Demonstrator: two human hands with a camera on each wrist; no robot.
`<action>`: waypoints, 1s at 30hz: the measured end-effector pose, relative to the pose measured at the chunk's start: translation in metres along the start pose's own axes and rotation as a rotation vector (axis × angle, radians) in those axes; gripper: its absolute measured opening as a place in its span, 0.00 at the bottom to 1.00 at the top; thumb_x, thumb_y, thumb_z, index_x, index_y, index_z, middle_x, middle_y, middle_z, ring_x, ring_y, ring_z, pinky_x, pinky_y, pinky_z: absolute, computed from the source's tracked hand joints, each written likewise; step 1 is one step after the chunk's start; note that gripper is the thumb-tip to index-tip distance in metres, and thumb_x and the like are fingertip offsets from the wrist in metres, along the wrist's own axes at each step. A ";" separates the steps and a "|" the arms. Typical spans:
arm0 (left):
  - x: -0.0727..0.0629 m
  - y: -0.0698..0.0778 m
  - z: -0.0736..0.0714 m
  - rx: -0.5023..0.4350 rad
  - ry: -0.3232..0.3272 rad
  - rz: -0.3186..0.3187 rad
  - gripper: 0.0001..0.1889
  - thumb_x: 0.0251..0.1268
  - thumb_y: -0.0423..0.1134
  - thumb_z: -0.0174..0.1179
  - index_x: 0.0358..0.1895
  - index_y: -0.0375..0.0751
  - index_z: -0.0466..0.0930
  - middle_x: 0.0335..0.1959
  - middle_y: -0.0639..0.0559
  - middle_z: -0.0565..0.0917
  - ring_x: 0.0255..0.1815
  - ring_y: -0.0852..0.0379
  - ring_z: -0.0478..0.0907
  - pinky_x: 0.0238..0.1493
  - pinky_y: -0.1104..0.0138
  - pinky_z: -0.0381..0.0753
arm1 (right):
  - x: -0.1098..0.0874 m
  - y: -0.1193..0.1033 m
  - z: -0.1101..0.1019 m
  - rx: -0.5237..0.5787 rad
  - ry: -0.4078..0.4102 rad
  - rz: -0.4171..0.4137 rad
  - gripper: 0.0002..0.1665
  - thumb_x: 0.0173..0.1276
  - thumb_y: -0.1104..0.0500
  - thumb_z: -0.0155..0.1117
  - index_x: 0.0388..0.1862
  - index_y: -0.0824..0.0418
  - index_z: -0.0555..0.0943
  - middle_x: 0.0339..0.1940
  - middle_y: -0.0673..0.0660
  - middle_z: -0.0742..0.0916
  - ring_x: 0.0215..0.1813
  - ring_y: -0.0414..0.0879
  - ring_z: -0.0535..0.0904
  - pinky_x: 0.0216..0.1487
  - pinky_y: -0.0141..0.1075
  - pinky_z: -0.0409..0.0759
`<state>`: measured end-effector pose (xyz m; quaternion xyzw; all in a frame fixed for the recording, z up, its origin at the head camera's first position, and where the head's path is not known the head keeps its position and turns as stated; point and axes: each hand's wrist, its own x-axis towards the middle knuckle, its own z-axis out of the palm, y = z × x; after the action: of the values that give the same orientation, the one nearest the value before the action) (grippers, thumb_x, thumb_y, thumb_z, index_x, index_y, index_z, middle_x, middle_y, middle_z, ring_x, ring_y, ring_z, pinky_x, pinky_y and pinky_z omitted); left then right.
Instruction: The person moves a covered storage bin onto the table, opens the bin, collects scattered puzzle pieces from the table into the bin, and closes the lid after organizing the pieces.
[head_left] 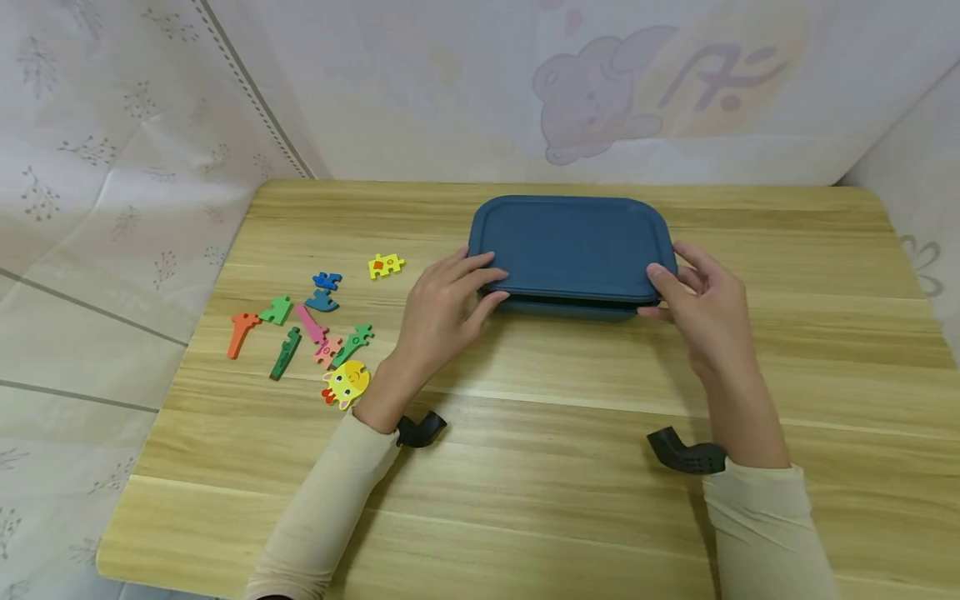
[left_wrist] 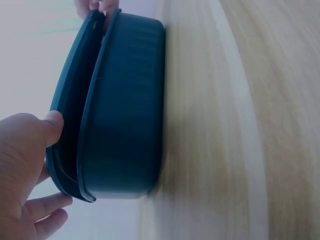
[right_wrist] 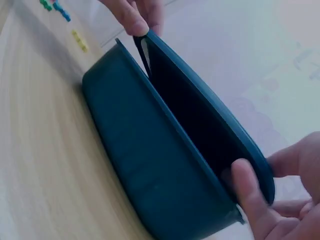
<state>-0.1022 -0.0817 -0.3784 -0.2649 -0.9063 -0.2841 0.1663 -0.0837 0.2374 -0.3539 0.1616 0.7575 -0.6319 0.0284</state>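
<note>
The wooden table (head_left: 540, 483) fills much of the head view, its near edge cut off at 6 o'clock. The dark blue box (left_wrist: 125, 100) sits toward 12 o'clock, near the far edge, with wood running on toward 3 and 6. From above its lid (head_left: 573, 242) looks almost seated; both wrist views show it tilted up, a gap along the near side. Inside is too dark to make out. The right hand (head_left: 708, 308) pinches the lid's 4 o'clock corner, one blurred fingertip seemingly in the gap; the left hand (head_left: 442, 308) grips the lid at 8 o'clock. Farther out, between 8 and 9, lie colourful puzzle pieces (head_left: 348, 385), only a few of which the right wrist view catches.
</note>
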 end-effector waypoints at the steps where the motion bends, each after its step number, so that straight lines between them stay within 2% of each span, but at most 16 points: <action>1: 0.000 0.000 0.000 0.004 -0.002 0.000 0.15 0.75 0.46 0.68 0.57 0.47 0.90 0.66 0.44 0.86 0.77 0.39 0.75 0.79 0.48 0.74 | 0.000 0.000 0.000 0.060 -0.010 0.003 0.45 0.75 0.49 0.70 0.86 0.49 0.62 0.81 0.66 0.71 0.63 0.39 0.80 0.39 0.31 0.91; 3: -0.001 -0.001 0.001 0.011 -0.010 -0.001 0.15 0.74 0.47 0.68 0.58 0.48 0.91 0.66 0.45 0.86 0.77 0.40 0.75 0.77 0.47 0.75 | -0.001 0.001 0.002 0.161 -0.019 -0.001 0.46 0.74 0.54 0.71 0.86 0.50 0.62 0.79 0.66 0.73 0.63 0.38 0.82 0.41 0.30 0.91; 6: -0.002 -0.003 0.003 0.024 -0.024 -0.008 0.15 0.74 0.48 0.68 0.58 0.49 0.91 0.66 0.46 0.86 0.77 0.41 0.75 0.75 0.48 0.77 | 0.000 0.004 0.005 0.284 -0.009 -0.012 0.46 0.74 0.58 0.71 0.86 0.53 0.61 0.66 0.58 0.81 0.52 0.37 0.87 0.39 0.27 0.89; 9: -0.002 -0.005 0.004 0.019 -0.020 -0.014 0.15 0.74 0.49 0.68 0.58 0.50 0.91 0.68 0.45 0.85 0.77 0.42 0.76 0.73 0.49 0.79 | 0.001 0.005 0.009 0.375 0.012 -0.015 0.46 0.73 0.61 0.71 0.86 0.54 0.62 0.56 0.51 0.84 0.45 0.38 0.89 0.36 0.26 0.88; 12: -0.002 -0.007 0.006 0.007 -0.003 -0.027 0.20 0.72 0.51 0.70 0.62 0.50 0.88 0.70 0.44 0.82 0.74 0.45 0.78 0.70 0.50 0.80 | 0.002 0.005 0.011 0.444 0.063 -0.021 0.43 0.73 0.64 0.70 0.84 0.53 0.66 0.54 0.52 0.85 0.41 0.40 0.90 0.32 0.27 0.87; 15: -0.001 -0.009 0.007 -0.008 0.002 -0.058 0.29 0.69 0.54 0.72 0.69 0.49 0.82 0.74 0.43 0.77 0.70 0.45 0.80 0.66 0.52 0.83 | 0.003 0.004 0.010 0.491 0.116 -0.035 0.41 0.72 0.67 0.70 0.81 0.54 0.69 0.53 0.54 0.87 0.38 0.42 0.91 0.28 0.28 0.86; 20: -0.001 -0.015 0.010 -0.056 -0.036 -0.143 0.41 0.66 0.57 0.73 0.79 0.47 0.70 0.80 0.43 0.70 0.70 0.45 0.80 0.59 0.53 0.87 | 0.007 0.003 -0.003 0.592 0.146 -0.042 0.42 0.70 0.70 0.71 0.81 0.57 0.69 0.52 0.54 0.89 0.38 0.44 0.92 0.26 0.29 0.86; 24: -0.001 -0.018 0.012 -0.071 -0.067 -0.175 0.43 0.67 0.59 0.72 0.80 0.45 0.69 0.82 0.41 0.68 0.73 0.44 0.79 0.59 0.52 0.87 | 0.009 0.003 -0.017 0.674 0.176 -0.018 0.44 0.68 0.71 0.72 0.81 0.56 0.70 0.51 0.56 0.88 0.37 0.44 0.92 0.26 0.30 0.86; 30: -0.002 -0.018 0.014 -0.067 -0.108 -0.205 0.42 0.69 0.61 0.69 0.79 0.41 0.69 0.83 0.43 0.67 0.78 0.45 0.74 0.66 0.51 0.85 | 0.012 0.005 -0.039 0.768 0.213 0.007 0.44 0.68 0.75 0.69 0.81 0.54 0.71 0.45 0.57 0.89 0.36 0.46 0.92 0.29 0.32 0.88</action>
<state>-0.1131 -0.0872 -0.3982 -0.1914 -0.9263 -0.3150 0.0783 -0.0877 0.2784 -0.3542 0.2276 0.4642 -0.8488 -0.1109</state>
